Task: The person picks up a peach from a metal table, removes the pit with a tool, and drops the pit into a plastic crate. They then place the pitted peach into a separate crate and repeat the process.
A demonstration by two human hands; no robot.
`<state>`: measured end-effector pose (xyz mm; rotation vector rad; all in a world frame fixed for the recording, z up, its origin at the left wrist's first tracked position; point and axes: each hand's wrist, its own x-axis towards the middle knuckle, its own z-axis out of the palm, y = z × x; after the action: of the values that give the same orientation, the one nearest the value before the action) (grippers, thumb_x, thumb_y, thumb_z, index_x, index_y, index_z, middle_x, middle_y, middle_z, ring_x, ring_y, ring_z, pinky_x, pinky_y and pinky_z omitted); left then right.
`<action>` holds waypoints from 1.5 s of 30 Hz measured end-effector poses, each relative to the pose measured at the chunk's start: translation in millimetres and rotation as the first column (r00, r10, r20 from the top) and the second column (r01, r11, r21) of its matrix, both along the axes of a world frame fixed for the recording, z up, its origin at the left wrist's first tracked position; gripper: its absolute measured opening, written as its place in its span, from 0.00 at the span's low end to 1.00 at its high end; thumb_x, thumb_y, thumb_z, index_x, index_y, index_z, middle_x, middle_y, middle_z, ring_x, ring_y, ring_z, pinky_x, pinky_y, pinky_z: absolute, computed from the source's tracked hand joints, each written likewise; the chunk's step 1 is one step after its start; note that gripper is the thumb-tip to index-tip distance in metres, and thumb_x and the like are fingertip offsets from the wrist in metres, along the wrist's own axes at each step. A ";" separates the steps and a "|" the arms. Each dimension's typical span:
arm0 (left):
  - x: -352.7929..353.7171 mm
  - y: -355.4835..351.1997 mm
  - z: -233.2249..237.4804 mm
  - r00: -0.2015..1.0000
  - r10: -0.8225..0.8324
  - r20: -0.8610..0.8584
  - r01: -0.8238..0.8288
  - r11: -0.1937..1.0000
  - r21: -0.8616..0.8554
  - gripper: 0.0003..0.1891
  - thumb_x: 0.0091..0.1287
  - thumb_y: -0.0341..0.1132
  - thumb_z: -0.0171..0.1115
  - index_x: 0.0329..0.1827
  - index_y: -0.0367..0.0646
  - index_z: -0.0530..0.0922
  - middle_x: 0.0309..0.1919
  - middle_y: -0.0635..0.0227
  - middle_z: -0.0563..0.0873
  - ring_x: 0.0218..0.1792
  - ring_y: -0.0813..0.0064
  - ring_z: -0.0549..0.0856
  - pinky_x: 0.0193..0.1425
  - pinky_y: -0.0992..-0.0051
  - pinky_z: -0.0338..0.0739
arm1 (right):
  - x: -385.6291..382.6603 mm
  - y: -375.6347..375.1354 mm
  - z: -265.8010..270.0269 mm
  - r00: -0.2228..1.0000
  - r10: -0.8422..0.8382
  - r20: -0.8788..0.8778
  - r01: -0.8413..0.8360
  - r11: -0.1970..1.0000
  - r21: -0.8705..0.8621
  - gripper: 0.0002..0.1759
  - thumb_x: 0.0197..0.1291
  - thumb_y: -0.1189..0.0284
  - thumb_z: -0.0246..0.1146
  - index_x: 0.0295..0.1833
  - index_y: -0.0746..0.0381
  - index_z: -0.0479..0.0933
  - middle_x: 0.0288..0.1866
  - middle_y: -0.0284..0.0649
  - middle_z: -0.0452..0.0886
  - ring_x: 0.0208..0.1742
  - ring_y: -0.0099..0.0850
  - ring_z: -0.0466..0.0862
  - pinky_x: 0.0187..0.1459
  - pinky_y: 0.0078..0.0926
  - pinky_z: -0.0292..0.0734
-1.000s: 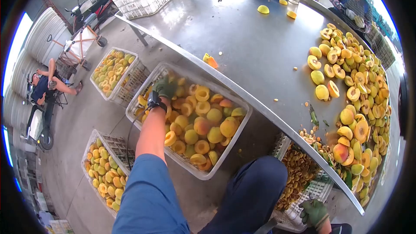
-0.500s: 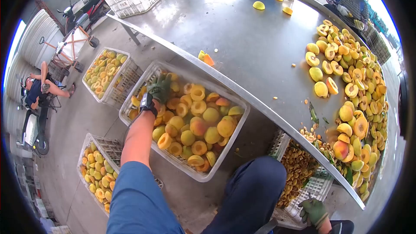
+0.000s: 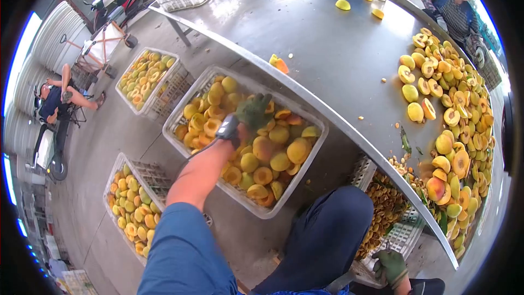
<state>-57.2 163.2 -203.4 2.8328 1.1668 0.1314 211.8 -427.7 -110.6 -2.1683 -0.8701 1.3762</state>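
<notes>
My left hand [image 3: 254, 112], in a dark green glove with a wristwatch [image 3: 228, 127] above it, lies over the halved yellow peaches [image 3: 263, 147] in a white plastic crate [image 3: 284, 206]. Its fingers look stretched out, slightly blurred, touching or just above the fruit; I see nothing gripped. My right hand [image 3: 391, 267], gloved too, is low at the right, beside a crate of peach pits [image 3: 382, 207]. Its fingers are curled, and a small dark tip sticks up from them; what it belongs to is hidden.
A metal table [image 3: 327, 49] carries a long heap of cut peaches [image 3: 464, 114] along its far right side. Two more peach crates stand on the floor at left. One person [image 3: 453, 8] sits across the table, another [image 3: 60, 95] at far left.
My left hand has swept right from the crate's left end to its middle, and peaches show where it was. The view has shifted slightly. My right hand stays in place.
</notes>
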 end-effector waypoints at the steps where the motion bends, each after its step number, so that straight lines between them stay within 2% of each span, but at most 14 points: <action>1: -5.3 5.9 -3.5 0.998 0.059 0.013 -0.059 0.998 0.038 0.36 0.65 0.55 0.69 0.73 0.46 0.74 0.67 0.53 0.80 0.63 0.49 0.82 0.66 0.54 0.76 | -4.1 9.0 10.2 0.974 0.194 0.118 -0.201 0.978 0.048 0.21 0.70 0.62 0.58 0.45 0.71 0.83 0.21 0.44 0.81 0.15 0.32 0.80 0.17 0.29 0.75; 4: -33.0 31.4 -11.3 0.978 0.195 0.071 -0.203 0.970 0.134 0.36 0.65 0.55 0.69 0.72 0.46 0.74 0.65 0.52 0.81 0.62 0.48 0.82 0.65 0.53 0.76 | -12.1 14.0 26.2 0.878 -0.462 -0.127 0.425 0.874 -0.237 0.20 0.70 0.62 0.57 0.46 0.71 0.82 0.21 0.43 0.80 0.15 0.31 0.79 0.17 0.29 0.75; 6: -60.2 49.7 -5.6 0.949 0.275 0.156 -0.300 0.937 0.177 0.34 0.66 0.54 0.68 0.72 0.46 0.75 0.64 0.51 0.81 0.61 0.47 0.82 0.65 0.52 0.76 | -6.3 -3.1 16.2 0.900 -0.413 -0.143 0.392 0.908 -0.150 0.22 0.70 0.60 0.57 0.46 0.71 0.82 0.21 0.44 0.80 0.15 0.32 0.79 0.17 0.29 0.74; 9: -81.3 2.7 45.3 0.980 0.063 0.190 -0.122 0.940 0.318 0.30 0.68 0.48 0.69 0.70 0.44 0.76 0.63 0.51 0.82 0.61 0.48 0.83 0.65 0.53 0.77 | -8.3 -11.6 10.8 0.857 -0.490 -0.161 0.459 0.867 -0.195 0.23 0.70 0.58 0.58 0.47 0.71 0.81 0.20 0.44 0.80 0.14 0.33 0.78 0.16 0.29 0.73; 10: -89.3 -20.5 51.1 0.947 0.004 0.320 -0.021 0.999 0.049 0.28 0.67 0.42 0.72 0.68 0.42 0.77 0.61 0.49 0.84 0.60 0.48 0.84 0.64 0.54 0.79 | -9.4 -11.8 8.0 0.851 -0.491 -0.185 0.459 0.868 -0.189 0.23 0.70 0.58 0.58 0.47 0.71 0.81 0.20 0.44 0.80 0.15 0.33 0.78 0.16 0.29 0.73; 13: -111.0 -108.7 40.2 0.976 -0.186 0.113 0.180 0.982 0.064 0.30 0.62 0.39 0.73 0.68 0.45 0.77 0.62 0.49 0.82 0.59 0.46 0.84 0.64 0.56 0.80 | -11.2 -16.5 5.7 0.830 -0.517 -0.209 0.485 0.854 -0.187 0.23 0.70 0.58 0.59 0.46 0.71 0.82 0.20 0.44 0.80 0.15 0.33 0.78 0.17 0.28 0.73; 19: -151.7 -136.2 18.9 0.979 0.155 0.132 -0.144 0.985 -0.090 0.29 0.63 0.28 0.63 0.70 0.48 0.75 0.61 0.50 0.82 0.60 0.47 0.82 0.63 0.53 0.79 | -15.5 6.8 26.0 0.877 -0.441 -0.193 0.421 0.897 -0.133 0.23 0.70 0.58 0.60 0.44 0.71 0.83 0.20 0.43 0.80 0.16 0.32 0.78 0.19 0.28 0.73; 24: -207.8 -39.6 16.8 0.938 0.106 0.330 -0.244 0.879 0.409 0.28 0.67 0.32 0.63 0.72 0.43 0.74 0.64 0.50 0.81 0.63 0.46 0.80 0.68 0.54 0.75 | -10.4 -20.8 2.0 0.847 -0.488 -0.212 0.454 0.871 -0.188 0.23 0.72 0.58 0.59 0.46 0.71 0.82 0.21 0.43 0.81 0.16 0.32 0.80 0.18 0.28 0.74; 26: -212.5 -8.6 24.9 0.950 0.282 0.138 -0.312 0.809 0.499 0.27 0.71 0.42 0.60 0.73 0.46 0.74 0.65 0.51 0.80 0.67 0.45 0.77 0.71 0.52 0.72 | -16.1 -30.4 -2.6 0.834 -0.508 -0.215 0.462 0.856 -0.231 0.22 0.70 0.59 0.60 0.47 0.71 0.82 0.21 0.44 0.81 0.16 0.33 0.80 0.17 0.29 0.73; 33: -211.1 52.4 0.6 0.894 0.443 -0.073 -0.442 0.897 0.020 0.30 0.72 0.50 0.56 0.76 0.51 0.71 0.72 0.49 0.74 0.71 0.44 0.73 0.74 0.51 0.68 | -30.9 -32.0 3.5 0.790 -0.578 -0.203 0.530 0.811 -0.246 0.21 0.66 0.62 0.61 0.47 0.72 0.83 0.21 0.47 0.82 0.15 0.35 0.81 0.13 0.31 0.70; 36: -197.8 52.6 -21.8 0.839 0.540 -0.058 -0.505 0.814 0.287 0.29 0.71 0.48 0.58 0.74 0.49 0.72 0.70 0.47 0.74 0.67 0.44 0.77 0.70 0.50 0.72 | -36.5 -43.2 5.9 0.761 -0.613 -0.212 0.571 0.788 -0.229 0.21 0.66 0.62 0.61 0.47 0.72 0.83 0.22 0.48 0.83 0.14 0.35 0.79 0.13 0.32 0.70; 41: -117.4 -65.1 10.9 0.965 -0.042 0.258 0.029 0.998 0.056 0.30 0.66 0.35 0.70 0.72 0.42 0.74 0.62 0.47 0.83 0.60 0.45 0.83 0.66 0.55 0.78 | -37.3 -59.5 -4.8 0.755 -0.623 -0.204 0.575 0.779 -0.250 0.21 0.66 0.61 0.62 0.43 0.72 0.83 0.22 0.48 0.83 0.14 0.36 0.80 0.15 0.31 0.71; 43: -75.0 -108.8 3.9 0.940 0.057 0.337 0.035 0.964 -0.262 0.28 0.64 0.40 0.74 0.66 0.44 0.79 0.58 0.53 0.86 0.57 0.51 0.85 0.66 0.56 0.77 | -40.2 -50.8 1.2 0.791 -0.567 -0.229 0.514 0.819 -0.254 0.21 0.66 0.61 0.62 0.42 0.71 0.84 0.22 0.48 0.83 0.15 0.35 0.81 0.16 0.31 0.72; 45: -51.4 -135.4 4.5 0.954 -0.034 0.297 0.058 0.996 -0.071 0.24 0.63 0.40 0.74 0.61 0.46 0.82 0.54 0.57 0.87 0.54 0.54 0.86 0.67 0.56 0.76 | -44.2 -44.3 8.2 0.821 -0.527 -0.220 0.482 0.846 -0.229 0.20 0.66 0.61 0.62 0.43 0.70 0.84 0.23 0.47 0.83 0.16 0.35 0.81 0.17 0.30 0.73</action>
<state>-108.7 27.8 -198.8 2.6506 1.0170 0.4771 167.6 -471.9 -102.4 -2.0424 -0.0549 1.4458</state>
